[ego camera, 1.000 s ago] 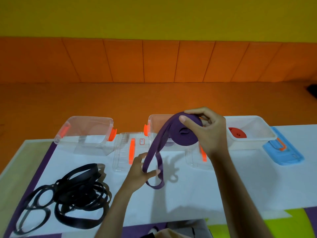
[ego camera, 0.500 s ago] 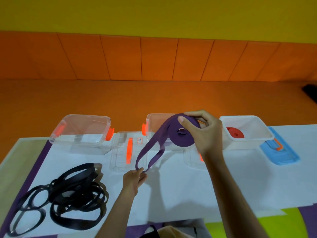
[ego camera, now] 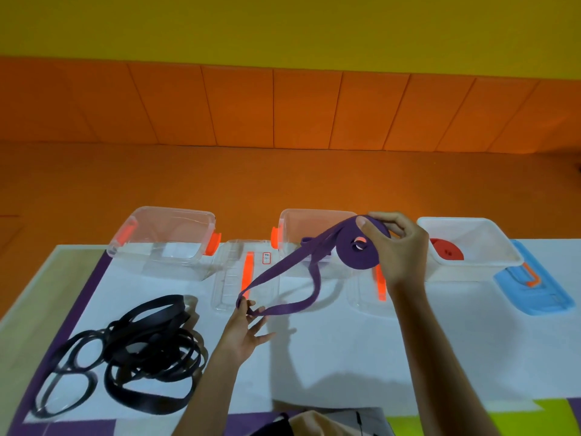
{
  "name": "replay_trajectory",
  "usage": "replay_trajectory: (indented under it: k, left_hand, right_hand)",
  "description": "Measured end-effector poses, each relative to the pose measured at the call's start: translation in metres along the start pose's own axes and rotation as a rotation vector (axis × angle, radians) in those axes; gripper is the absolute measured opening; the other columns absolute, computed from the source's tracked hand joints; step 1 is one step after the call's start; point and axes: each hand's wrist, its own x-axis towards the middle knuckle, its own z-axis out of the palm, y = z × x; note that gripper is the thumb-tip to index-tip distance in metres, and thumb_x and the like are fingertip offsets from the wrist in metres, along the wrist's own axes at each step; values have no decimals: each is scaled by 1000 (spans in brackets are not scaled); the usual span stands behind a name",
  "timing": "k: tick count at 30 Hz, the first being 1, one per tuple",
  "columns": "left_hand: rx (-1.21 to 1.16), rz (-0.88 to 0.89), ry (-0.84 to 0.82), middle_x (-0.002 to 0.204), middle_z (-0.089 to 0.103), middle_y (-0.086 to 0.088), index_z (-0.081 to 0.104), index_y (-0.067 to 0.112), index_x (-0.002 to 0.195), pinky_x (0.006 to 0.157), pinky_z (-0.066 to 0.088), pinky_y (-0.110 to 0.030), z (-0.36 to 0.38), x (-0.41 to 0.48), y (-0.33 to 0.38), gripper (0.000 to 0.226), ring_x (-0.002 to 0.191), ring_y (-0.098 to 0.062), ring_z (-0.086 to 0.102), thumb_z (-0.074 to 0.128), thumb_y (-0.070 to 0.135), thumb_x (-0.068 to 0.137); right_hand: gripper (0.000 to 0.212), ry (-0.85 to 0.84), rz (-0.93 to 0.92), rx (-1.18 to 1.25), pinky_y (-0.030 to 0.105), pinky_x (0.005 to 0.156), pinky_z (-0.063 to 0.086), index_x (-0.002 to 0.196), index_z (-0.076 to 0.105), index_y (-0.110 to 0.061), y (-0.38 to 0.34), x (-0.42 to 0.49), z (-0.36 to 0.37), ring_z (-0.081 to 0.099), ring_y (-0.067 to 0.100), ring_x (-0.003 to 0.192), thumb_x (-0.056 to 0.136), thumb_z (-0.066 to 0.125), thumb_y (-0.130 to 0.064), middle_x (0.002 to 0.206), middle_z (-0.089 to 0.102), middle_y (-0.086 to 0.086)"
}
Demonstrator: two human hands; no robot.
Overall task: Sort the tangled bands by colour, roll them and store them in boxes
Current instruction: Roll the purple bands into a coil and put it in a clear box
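So: right hand grips purple band roll above middle box, thumb pinning coil against unwinding; left hand pinches loose loop, tail taut. Black bands piled left, unrolled.

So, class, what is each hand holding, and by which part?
Both hold the purple band: the right hand grips its rolled coil, the left hand pinches the fold of its loose tail.

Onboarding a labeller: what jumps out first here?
The purple band, half rolled, is held above mid-table: the right hand grips the coil, the left hand holds its loose loop. Tangled black bands lie front left; a red roll sits in the white box far right.
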Motion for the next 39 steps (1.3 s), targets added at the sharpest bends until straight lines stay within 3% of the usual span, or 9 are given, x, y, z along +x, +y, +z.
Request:
replay_trajectory:
  k: [4,7,9,11,16,26,32,36,39]
  left_hand:
    - [-44,-14,-58,104,66,-16,58,4,114,86,60,-68,-5,-3,-1,31,94,-30,71,60,34,106]
    - [42,21,-105,79,69,-9,60,1,116,88,64,-53,-15,-3,-2,22,79,-24,78,71,9,99]
    - [111,29,-143,84,74,-14,60,1,118,86,65,-46,-20,-4,-3,31,91,-29,80,73,-8,91]
    - [164,34,-193,80,66,-14,63,0,113,84,65,-42,-23,-5,-4,36,91,-32,77,75,-17,83]
    - [305,58,-274,93,66,-17,61,1,126,100,58,-42,-34,-5,-11,48,101,-31,71,66,-25,86]
    - [309,-20,-326,96,59,-17,53,2,135,96,52,-37,-51,-12,-15,65,100,-32,64,47,-34,81]
    - [357,85,-256,101,66,-16,58,3,128,114,49,-45,-52,-13,-15,46,108,-30,70,57,-25,91]
    - [455,119,-153,110,74,-20,64,2,125,104,56,-41,-44,-17,-16,39,112,-34,72,64,-19,92]
    - [404,90,-77,109,71,-28,67,-1,123,95,60,-39,-38,-19,-17,34,103,-37,71,59,-19,95]
  right_hand:
    - [23,15,6,15,18,62,59,101,74,-40,5,3,-2,73,4,96,84,89,-36,96,77,-22]
    - [25,46,8,17,17,61,58,103,74,-37,8,8,-6,74,4,96,84,89,-33,95,77,-22]
    - [25,71,5,10,16,62,57,105,76,-31,10,11,-8,74,4,93,84,89,-32,92,77,-22]
    - [26,91,-3,-5,15,62,56,106,77,-26,11,13,-10,74,4,92,84,89,-32,93,78,-20]
    - [23,120,-3,-29,20,65,61,105,75,-31,14,14,-16,75,7,95,86,89,-31,99,78,-13]
    - [29,114,-31,-90,9,59,54,107,68,-33,14,7,-22,68,-15,91,87,87,-23,95,69,-24]
    - [31,92,-43,-111,16,62,60,111,69,-32,15,5,-23,69,-10,94,86,88,-28,98,70,-23]
    - [32,34,-102,-115,16,64,60,114,70,-29,11,1,-23,71,-4,98,87,87,-30,101,71,-23]
    - [29,-5,-147,-94,14,66,59,111,72,-28,6,0,-21,72,-1,97,86,88,-28,100,73,-23]
